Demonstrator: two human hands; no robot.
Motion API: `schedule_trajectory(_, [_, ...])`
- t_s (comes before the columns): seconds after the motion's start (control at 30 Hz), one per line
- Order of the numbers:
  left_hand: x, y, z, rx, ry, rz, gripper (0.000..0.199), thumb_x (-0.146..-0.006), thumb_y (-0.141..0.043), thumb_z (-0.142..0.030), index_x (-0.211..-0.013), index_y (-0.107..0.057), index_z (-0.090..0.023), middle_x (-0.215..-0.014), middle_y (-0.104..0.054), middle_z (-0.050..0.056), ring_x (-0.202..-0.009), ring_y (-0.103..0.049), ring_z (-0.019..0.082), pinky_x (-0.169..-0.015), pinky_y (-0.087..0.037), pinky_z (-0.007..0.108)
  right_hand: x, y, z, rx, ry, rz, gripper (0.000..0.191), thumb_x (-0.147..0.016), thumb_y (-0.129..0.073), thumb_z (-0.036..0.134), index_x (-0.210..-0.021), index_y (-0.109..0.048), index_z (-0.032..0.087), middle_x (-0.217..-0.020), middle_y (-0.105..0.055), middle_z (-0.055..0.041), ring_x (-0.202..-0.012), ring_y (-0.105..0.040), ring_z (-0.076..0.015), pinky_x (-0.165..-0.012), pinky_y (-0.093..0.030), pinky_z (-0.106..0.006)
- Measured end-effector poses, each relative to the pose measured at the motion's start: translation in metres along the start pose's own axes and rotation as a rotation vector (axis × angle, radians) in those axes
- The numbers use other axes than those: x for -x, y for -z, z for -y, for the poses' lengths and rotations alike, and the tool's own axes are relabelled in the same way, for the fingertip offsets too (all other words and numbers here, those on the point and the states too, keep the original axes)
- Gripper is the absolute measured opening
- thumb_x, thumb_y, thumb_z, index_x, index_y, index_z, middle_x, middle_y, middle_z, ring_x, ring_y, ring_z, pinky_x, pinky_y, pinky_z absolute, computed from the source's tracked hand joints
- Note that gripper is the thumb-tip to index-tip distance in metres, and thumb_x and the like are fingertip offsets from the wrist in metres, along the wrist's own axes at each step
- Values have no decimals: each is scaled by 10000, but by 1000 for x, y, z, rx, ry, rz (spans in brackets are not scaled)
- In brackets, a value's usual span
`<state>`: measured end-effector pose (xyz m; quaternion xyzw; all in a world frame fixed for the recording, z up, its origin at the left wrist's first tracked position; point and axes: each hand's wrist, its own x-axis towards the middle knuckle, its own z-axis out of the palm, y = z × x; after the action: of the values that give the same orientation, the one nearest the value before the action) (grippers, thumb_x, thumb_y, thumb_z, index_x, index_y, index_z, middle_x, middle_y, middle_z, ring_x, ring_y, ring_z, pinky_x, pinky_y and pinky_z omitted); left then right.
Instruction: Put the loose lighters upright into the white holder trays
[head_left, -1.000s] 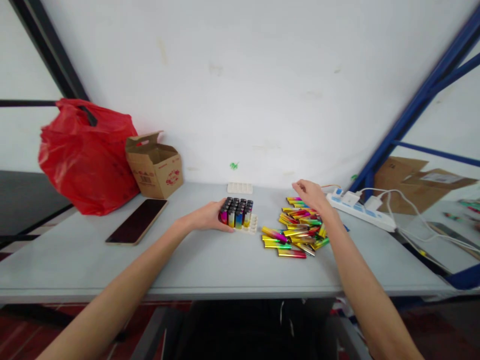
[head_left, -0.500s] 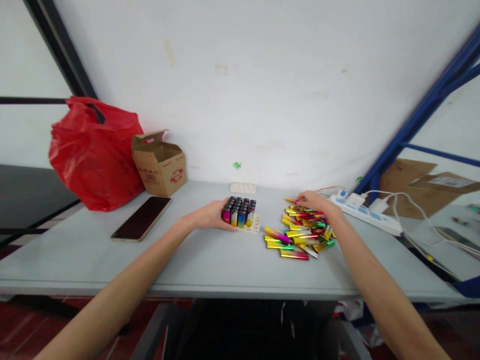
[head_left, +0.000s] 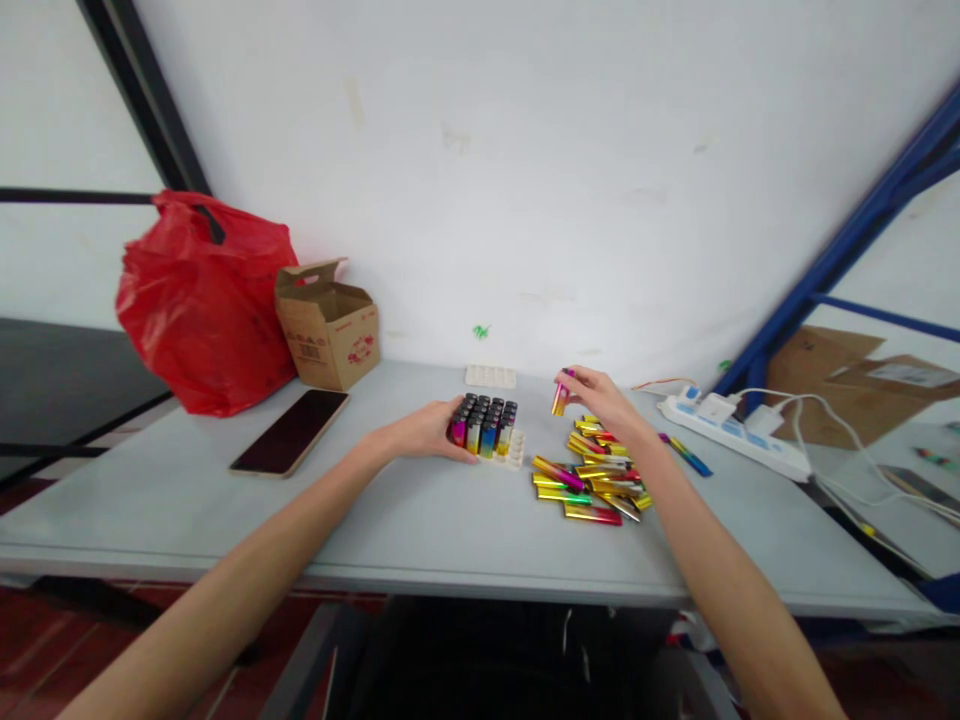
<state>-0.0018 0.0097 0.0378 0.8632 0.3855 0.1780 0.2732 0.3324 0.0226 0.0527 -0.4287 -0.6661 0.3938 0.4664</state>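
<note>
Several lighters (head_left: 488, 437) with black tops stand upright in rows in a white slotted tray (head_left: 517, 449), whose right-hand slots show bare. My left hand (head_left: 435, 432) is closed around the left side of this group, thumb at the front and fingers behind. Above the table, to the right of the tray, my right hand (head_left: 592, 388) pinches a single lighter (head_left: 560, 394), gold below and magenta above, held nearly upright. Below that hand lies a loose pile of shiny lighters (head_left: 589, 475) in gold, red, green and magenta, partly hidden by my right forearm.
A second white tray (head_left: 490, 377) lies near the wall. On the left are a phone (head_left: 291, 432), an open cardboard box (head_left: 330, 330) and a red plastic bag (head_left: 210, 310). A power strip (head_left: 739, 437) with plugs and cables lies at the right; one blue-gold lighter (head_left: 690, 455) rests near it.
My right hand has lifted a lighter off the pile, moved it left toward the tray and turned it upright. My left hand stays on the tray's lighters.
</note>
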Motion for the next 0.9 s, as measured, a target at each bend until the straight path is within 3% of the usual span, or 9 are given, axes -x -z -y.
schedule_trajectory(0.1, [-1, -1, 2, 2, 7, 2, 817, -616, -843, -674, -1234, -594, -201, -1106, -758, 66, -962, -706, 297, -808, -544, 354, 11, -21, 3, -304, -86, 4, 425, -814, -755, 625, -928, -603, 245, -855, -639, 11, -725, -595, -141, -687, -537, -296])
schedule_trajectory(0.17, [-1, -1, 3, -12, 11, -2, 824, -617, -842, -680, -1238, -585, -204, -1125, -755, 66, -975, -710, 298, -815, -548, 356, 19, -33, 6, -389, -123, 50, 439, -822, -739, 646, -946, -564, 263, -740, -576, 46, -618, -541, -123, -593, -492, -264])
schedule_trajectory(0.27, [-2, -1, 4, -8, -3, -2, 841, -627, -841, -674, -1273, -569, -209, -1145, -757, 61, -995, -715, 296, -845, -551, 357, 26, -47, 10, -325, -156, 52, 467, -829, -702, 689, -913, -532, 263, -599, -376, 99, -470, -330, -89, -444, -299, -208])
schedule_trajectory(0.33, [-2, -1, 5, 6, -17, -3, 862, -630, -843, -665, -1307, -561, -213, -1162, -759, 58, -1011, -716, 299, -868, -552, 363, 29, -55, 9, -186, -148, -8, 498, -837, -656, 728, -846, -507, 253, -580, -311, 103, -456, -241, -87, -423, -203, -220])
schedule_trajectory(0.47, [-1, -1, 5, 14, -22, -9, 882, -628, -853, -656, -1327, -553, -210, -1190, -755, 66, -1022, -716, 304, -882, -553, 372, 30, -68, 2, 169, -13, -163, 575, -892, -521, 749, -650, -408, 240, -549, -355, 58, -513, -330, -118, -484, -265, -270])
schedule_trajectory(0.6, [0, 0, 4, 23, -19, -3, 843, -634, -853, -647, -1295, -566, -208, -1160, -764, 58, -1007, -718, 295, -855, -553, 354, 30, -75, -4, 375, 26, -225, 549, -915, -489, 641, -561, -383, 235, -524, -364, 38, -552, -359, -129, -537, -256, -287])
schedule_trajectory(0.77, [0, 0, 2, 2, -14, -6, 841, -634, -856, -634, -1296, -568, -201, -1162, -763, 61, -1002, -721, 298, -853, -549, 352, 34, -76, -1, 439, 77, -187, 483, -944, -463, 569, -604, -418, 229, -558, -435, 30, -585, -410, -142, -573, -276, -283])
schedule_trajectory(0.9, [0, 0, 1, 12, -20, -6, 828, -640, -857, -620, -1295, -564, -206, -1162, -762, 57, -1001, -721, 293, -865, -547, 348, 40, -75, 3, 413, 119, -79, 437, -1013, -417, 590, -765, -482, 236, -643, -530, 28, -622, -475, -155, -597, -328, -272])
